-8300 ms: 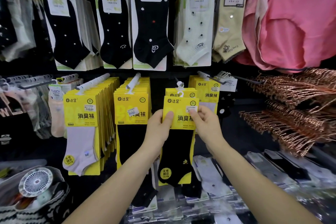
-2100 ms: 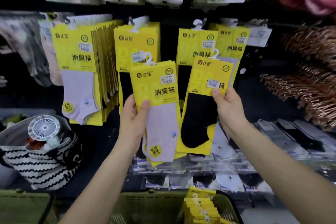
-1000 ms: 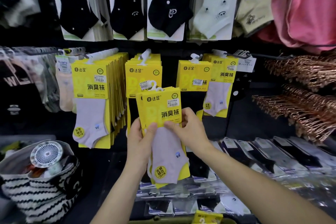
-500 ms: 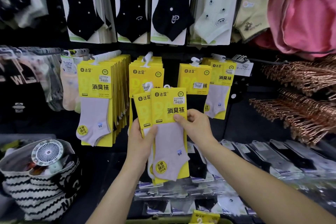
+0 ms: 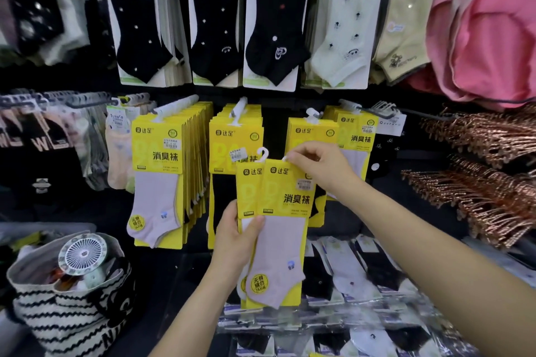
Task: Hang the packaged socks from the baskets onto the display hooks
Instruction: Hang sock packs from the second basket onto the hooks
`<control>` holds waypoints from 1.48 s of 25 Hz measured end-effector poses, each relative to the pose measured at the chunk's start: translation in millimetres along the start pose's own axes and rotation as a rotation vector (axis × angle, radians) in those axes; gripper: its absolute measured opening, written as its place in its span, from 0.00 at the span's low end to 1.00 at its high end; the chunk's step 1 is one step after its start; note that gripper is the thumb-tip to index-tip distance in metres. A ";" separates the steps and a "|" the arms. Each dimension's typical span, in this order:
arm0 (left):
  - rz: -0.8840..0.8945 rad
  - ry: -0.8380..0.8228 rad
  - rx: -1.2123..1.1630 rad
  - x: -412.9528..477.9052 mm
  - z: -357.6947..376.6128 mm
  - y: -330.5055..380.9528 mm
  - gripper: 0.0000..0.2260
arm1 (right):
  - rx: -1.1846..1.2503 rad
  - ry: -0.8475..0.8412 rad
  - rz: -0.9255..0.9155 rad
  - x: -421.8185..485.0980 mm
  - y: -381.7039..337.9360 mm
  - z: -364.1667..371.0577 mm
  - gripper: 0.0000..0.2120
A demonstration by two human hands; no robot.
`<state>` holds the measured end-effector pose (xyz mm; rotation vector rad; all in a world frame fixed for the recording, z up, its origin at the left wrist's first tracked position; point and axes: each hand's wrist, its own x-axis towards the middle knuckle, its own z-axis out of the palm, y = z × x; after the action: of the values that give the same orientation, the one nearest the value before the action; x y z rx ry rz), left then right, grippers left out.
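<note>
My left hand (image 5: pixel 236 236) grips two yellow sock packs (image 5: pixel 278 229) fanned one behind the other, each with a pale lilac sock. My right hand (image 5: pixel 320 166) pinches the top edge of the front pack next to its white hanger hook. The back pack's white hook (image 5: pixel 262 153) sticks up free. Behind them yellow packs hang on display hooks: a thick row (image 5: pixel 162 171) at the left, a middle row (image 5: pixel 232 136), and a shorter row (image 5: pixel 311 133) just behind my right hand.
Black and pale socks (image 5: pixel 214 17) hang in the upper row, pink garments (image 5: pixel 487 23) at the right. Copper hangers (image 5: pixel 487 182) jut out on the right. A striped bag (image 5: pixel 69 313) with a small fan sits lower left. Flat wrapped socks (image 5: pixel 348 284) lie below.
My right hand slid from the middle of the front pack up to its top edge by the hanger hook. The two packs stayed in my left hand, fanned slightly wider.
</note>
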<state>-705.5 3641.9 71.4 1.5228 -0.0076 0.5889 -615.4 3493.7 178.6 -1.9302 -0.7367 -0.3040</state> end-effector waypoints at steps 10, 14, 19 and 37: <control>-0.020 -0.032 0.058 40.3 30.4 14.7 0.09 | -0.027 0.191 0.087 37.9 11.5 -56.4 0.07; 0.049 0.081 0.083 42.8 22.9 12.5 0.11 | 0.022 0.275 0.110 59.9 16.7 -63.2 0.05; 0.039 0.164 0.056 32.3 -0.6 -2.7 0.09 | 0.021 0.277 0.086 77.9 15.7 -52.8 0.04; 0.050 0.070 0.050 37.4 -0.8 8.2 0.08 | 0.199 0.252 0.083 3.4 22.0 6.1 0.10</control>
<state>-676.5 3655.4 92.5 1.5530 0.0229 0.6863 -599.8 3493.5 161.6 -1.6913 -0.4993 -0.3992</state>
